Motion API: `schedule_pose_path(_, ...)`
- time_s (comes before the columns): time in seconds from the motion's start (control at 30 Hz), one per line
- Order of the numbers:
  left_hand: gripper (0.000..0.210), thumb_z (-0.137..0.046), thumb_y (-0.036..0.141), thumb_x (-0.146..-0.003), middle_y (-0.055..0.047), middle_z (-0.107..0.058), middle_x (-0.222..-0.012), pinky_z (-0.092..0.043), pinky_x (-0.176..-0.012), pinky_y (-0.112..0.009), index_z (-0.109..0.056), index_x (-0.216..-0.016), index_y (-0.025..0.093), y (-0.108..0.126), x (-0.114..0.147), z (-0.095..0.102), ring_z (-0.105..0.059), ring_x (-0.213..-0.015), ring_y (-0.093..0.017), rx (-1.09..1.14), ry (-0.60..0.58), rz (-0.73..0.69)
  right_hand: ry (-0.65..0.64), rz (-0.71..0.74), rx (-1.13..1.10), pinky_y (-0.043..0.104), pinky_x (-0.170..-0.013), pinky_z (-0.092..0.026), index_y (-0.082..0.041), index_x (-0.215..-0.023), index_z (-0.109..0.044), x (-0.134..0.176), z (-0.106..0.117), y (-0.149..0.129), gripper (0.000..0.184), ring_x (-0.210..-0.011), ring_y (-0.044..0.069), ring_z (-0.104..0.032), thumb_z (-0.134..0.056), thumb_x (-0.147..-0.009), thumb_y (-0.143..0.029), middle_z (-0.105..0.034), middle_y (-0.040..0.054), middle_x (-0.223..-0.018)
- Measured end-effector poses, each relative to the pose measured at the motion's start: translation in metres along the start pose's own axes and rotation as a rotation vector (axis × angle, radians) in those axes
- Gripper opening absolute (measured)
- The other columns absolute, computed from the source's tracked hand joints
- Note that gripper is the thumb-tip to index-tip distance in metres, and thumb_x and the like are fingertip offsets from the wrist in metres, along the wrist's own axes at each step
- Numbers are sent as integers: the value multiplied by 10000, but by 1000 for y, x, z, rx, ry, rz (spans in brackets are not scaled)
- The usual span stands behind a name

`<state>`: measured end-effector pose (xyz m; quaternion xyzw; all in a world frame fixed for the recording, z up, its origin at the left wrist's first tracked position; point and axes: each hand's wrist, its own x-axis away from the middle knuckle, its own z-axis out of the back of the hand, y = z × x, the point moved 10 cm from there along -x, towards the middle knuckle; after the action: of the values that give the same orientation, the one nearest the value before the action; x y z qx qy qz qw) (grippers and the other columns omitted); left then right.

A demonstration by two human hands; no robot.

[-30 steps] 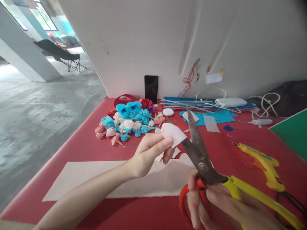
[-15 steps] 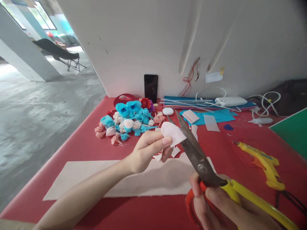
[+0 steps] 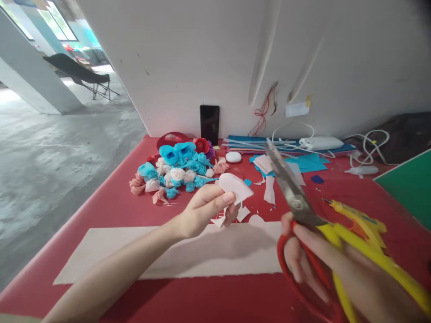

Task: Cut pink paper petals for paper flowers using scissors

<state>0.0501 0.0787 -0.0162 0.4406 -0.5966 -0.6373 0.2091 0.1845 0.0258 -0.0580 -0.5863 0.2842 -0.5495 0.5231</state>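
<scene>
Left hand pinching pink paper piece. Right hand, paper's 4 o'clock, fingers wrapped round scissors, blades together. Flowers, 10 o'clock.

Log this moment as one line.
left hand: pinching pale cutout; right hand: holding scissors; scissors: apart from cutout; pale sheet: on red table
</scene>
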Motion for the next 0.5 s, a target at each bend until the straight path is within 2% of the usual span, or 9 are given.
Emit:
schedule_pose_path(0.03,360,-424,389,-885,6,-487,-515,-384,-532,-256,-484,-618,155,1,0,0,-461,-483,-100,-37,-2,-15,-27,24,59,212,-290,-341,-189,-690,-527,-6,-6,0,411,-248,105,-397,-376,-841,-540,-435,-35,-331)
schedule_pose_path(0.1,364,-398,392,-896,7,-486,-522,-386,-532,-254,-491,-633,158,5,1,0,-466,-493,-103,-116,-3,-63,142,138,256,198,-356,-367,-191,-752,-536,-14,3,-8,252,-347,105,-466,-488,-808,-432,-497,-31,-431)
schedule_pose_path(0.2,349,-345,364,-920,18,-469,-518,-404,-556,-255,-513,-690,162,17,1,-2,-463,-503,-104,-243,-24,-165,164,181,412,182,-361,-338,-201,-789,-533,-23,1,-11,115,-385,94,-450,-524,-783,-316,-508,-37,-485)
schedule_pose_path(0.3,365,-311,344,-931,19,-461,-516,-414,-579,-257,-515,-692,159,25,1,-7,-463,-511,-104,-344,-42,-228,209,216,276,175,-383,-369,-208,-821,-534,-25,12,-17,139,-450,96,-484,-547,-779,-340,-531,-26,-578)
schedule_pose_path(0.4,400,-319,344,-924,0,-485,-527,-407,-558,-246,-486,-615,154,20,1,-14,-480,-528,-109,-386,-36,-195,273,290,38,176,-468,-439,-229,-884,-504,-22,31,-26,272,-571,111,-543,-658,-704,-362,-579,-14,-700)
schedule_pose_path(0.5,371,-335,318,-917,-5,-502,-550,-413,-544,-230,-482,-622,149,4,3,-25,-480,-512,-99,-394,-62,-98,171,271,-80,185,-450,-435,-241,-923,-469,-25,26,-24,374,-507,88,-496,-715,-661,-342,-617,-9,-763)
